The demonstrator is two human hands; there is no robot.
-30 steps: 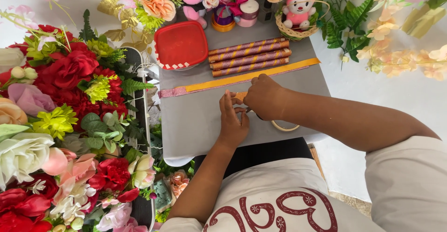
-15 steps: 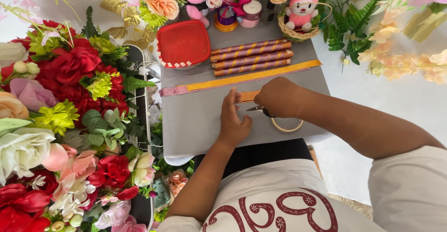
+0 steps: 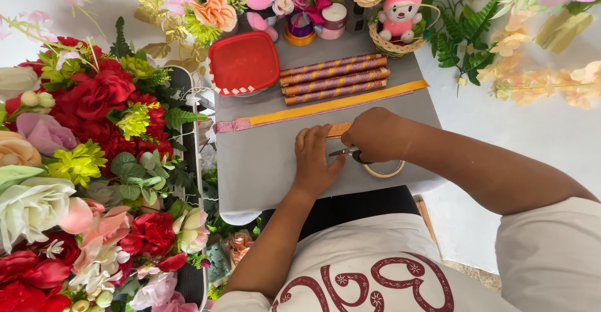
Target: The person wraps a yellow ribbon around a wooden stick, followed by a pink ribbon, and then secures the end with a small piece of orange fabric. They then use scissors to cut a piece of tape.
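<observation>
The left hand (image 3: pixel 316 161) was found resting flat on the grey worktop (image 3: pixel 263 161), fingers extended and slightly spread, nothing gripped; its fingertips were laid at the near end of a short orange strip (image 3: pixel 339 130). The right hand (image 3: pixel 377 134) was observed closed around a pair of scissors (image 3: pixel 350 154), the dark blades pointing left toward the left hand and a pale loop handle (image 3: pixel 383 171) showing below the fist. How far the blades stood apart could not be told.

The orange strip was located between the two hands, just beyond the left fingertips and partly hidden under the right hand. Its long axis was seen to run left to right, nearly in line with the scissor blades. The right hand was judged the nearer of the two, covering one end of it.

Farther back, well apart from both hands, a long yellow-and-pink band (image 3: pixel 325 106) was laid across the worktop, with four striped rolls (image 3: pixel 333 78) behind it and a red lidded box (image 3: pixel 243 62) to their left. Artificial flowers (image 3: pixel 94 161) were banked along the left side.
</observation>
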